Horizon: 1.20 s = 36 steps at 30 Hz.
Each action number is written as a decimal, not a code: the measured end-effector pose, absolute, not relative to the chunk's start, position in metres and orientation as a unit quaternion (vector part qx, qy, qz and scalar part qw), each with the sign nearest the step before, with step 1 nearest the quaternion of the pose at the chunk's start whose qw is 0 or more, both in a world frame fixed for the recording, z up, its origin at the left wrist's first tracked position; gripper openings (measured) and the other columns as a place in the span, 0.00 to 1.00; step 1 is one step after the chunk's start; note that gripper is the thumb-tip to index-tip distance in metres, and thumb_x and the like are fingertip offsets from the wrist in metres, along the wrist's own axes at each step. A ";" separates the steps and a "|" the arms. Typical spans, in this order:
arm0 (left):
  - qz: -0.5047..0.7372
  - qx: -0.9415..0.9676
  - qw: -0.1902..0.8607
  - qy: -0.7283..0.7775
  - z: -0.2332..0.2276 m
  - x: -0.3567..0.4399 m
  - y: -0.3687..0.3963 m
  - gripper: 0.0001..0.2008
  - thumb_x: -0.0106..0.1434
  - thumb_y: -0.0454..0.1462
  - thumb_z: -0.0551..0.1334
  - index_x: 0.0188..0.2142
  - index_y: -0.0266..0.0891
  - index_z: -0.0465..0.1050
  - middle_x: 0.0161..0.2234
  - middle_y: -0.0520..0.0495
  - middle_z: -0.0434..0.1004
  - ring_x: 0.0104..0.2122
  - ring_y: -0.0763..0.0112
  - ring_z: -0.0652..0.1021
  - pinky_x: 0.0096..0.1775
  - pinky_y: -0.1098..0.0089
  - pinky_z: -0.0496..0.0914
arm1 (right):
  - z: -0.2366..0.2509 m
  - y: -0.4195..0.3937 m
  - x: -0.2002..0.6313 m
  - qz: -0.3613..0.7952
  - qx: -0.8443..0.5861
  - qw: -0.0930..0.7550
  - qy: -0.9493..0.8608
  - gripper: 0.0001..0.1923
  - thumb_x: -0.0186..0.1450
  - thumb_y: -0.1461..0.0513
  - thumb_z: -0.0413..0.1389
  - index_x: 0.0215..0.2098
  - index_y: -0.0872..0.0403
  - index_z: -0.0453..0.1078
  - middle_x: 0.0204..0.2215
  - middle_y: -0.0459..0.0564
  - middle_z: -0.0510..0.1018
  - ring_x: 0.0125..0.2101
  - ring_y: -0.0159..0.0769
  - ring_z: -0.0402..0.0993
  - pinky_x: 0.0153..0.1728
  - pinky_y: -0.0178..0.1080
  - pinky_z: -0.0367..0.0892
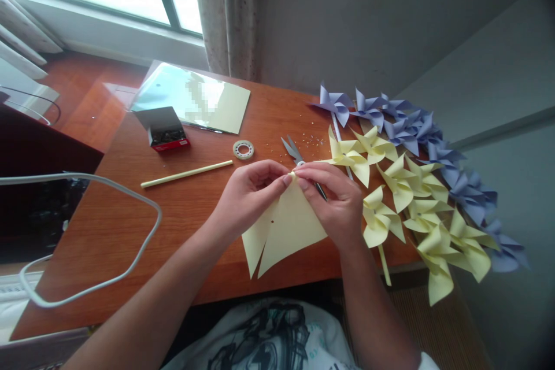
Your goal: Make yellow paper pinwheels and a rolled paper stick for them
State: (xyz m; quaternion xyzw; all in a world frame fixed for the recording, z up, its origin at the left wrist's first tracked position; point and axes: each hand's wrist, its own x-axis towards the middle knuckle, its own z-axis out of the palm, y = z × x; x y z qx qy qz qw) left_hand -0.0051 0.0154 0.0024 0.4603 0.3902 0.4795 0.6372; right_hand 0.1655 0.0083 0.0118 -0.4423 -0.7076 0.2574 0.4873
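Between my two hands hangs a yellow paper sheet (292, 228) with slits cut in from its corners and a small dark hole. My left hand (260, 188) pinches its upper part between thumb and fingers. Right beside it, my right hand (333, 196) pinches the same part, and the fingertips of both hands nearly meet. What exactly lies between the fingertips is too small to make out. Scissors (295, 151) lie partly behind my right hand. A yellow paper stick (186, 174) and a roll of tape (243, 150) rest to the left on the table.
Several yellow pinwheels (381, 217) and purple pinwheels (403, 130) cover the table's right side. An open black and red box (168, 136) stands at left, before a glossy pack of paper (234, 107). Tiny scraps (312, 141) are scattered near the scissors. A white cable (156, 214) loops over the left edge.
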 end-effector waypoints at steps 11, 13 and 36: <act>0.462 0.497 0.608 0.412 0.000 -0.006 0.014 0.07 0.60 0.38 0.69 0.34 0.35 0.78 0.30 0.48 0.78 0.31 0.72 0.74 0.31 0.74 0.67 | 0.016 0.009 0.168 0.382 -0.495 0.445 -0.642 0.04 0.67 0.62 0.61 0.39 0.50 0.79 0.37 0.46 0.81 0.37 0.33 0.78 0.36 0.34 0.73; 0.455 0.507 0.602 0.417 -0.002 -0.007 0.014 0.08 0.60 0.39 0.69 0.34 0.36 0.78 0.30 0.48 0.79 0.31 0.71 0.74 0.32 0.74 0.67 | 0.016 0.009 0.167 0.392 -0.496 0.442 -0.636 0.04 0.67 0.61 0.61 0.38 0.50 0.79 0.36 0.46 0.81 0.35 0.33 0.78 0.35 0.34 0.73; 0.442 0.537 0.587 0.415 -0.003 -0.007 0.014 0.10 0.62 0.42 0.67 0.34 0.36 0.77 0.31 0.47 0.79 0.31 0.69 0.75 0.32 0.72 0.69 | 0.017 0.008 0.166 0.380 -0.508 0.437 -0.637 0.04 0.67 0.59 0.61 0.36 0.50 0.78 0.34 0.46 0.81 0.36 0.36 0.78 0.37 0.37 0.73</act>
